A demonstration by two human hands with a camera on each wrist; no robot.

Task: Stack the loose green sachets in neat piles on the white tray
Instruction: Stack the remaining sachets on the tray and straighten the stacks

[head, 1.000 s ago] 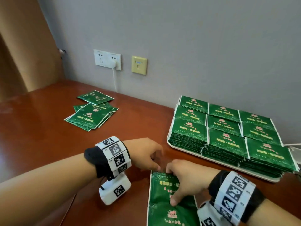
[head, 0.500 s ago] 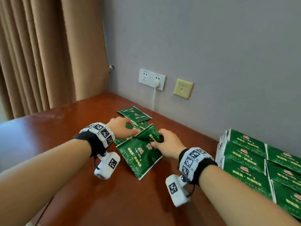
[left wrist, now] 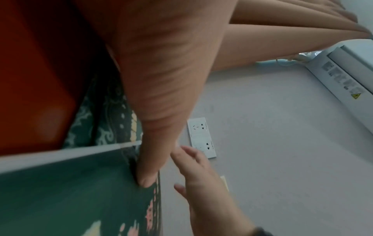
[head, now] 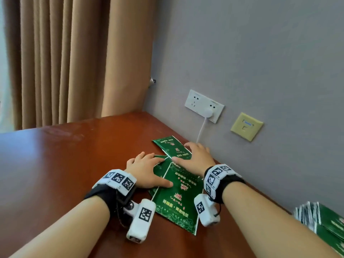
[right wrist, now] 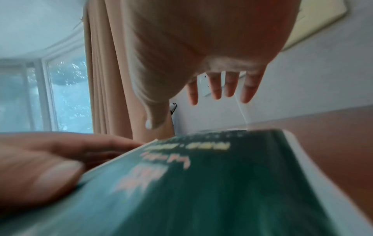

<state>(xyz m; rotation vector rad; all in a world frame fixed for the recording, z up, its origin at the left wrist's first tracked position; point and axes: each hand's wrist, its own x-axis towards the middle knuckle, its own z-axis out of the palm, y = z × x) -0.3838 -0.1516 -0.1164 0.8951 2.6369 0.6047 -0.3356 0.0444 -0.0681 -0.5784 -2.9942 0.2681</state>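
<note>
Loose green sachets lie on the brown table near the wall. The top sachet [head: 178, 198] is the nearest; another sachet [head: 170, 146] lies farther back. My left hand [head: 147, 170] rests flat on the pile's left side, its thumb [left wrist: 147, 175] pressing on the top sachet [left wrist: 80, 191]. My right hand [head: 195, 158] is spread over the far sachet with straight fingers [right wrist: 218, 84]; whether it touches is unclear. The top sachet [right wrist: 201, 183] fills the right wrist view. Stacked sachets [head: 325, 220] show at the lower right; the tray under them is hidden.
A white wall socket [head: 202, 104] with a plug and cable [head: 202, 129] sits just behind the sachets, and a yellow wall plate [head: 246, 126] is to its right. Beige curtains [head: 74, 62] hang at the left. The table [head: 55, 164] stretches left.
My right hand has let go of the sachet it carried; it now lies on the loose pile. Both hands have flattened over the pile. The view swung left, away from the tray.
</note>
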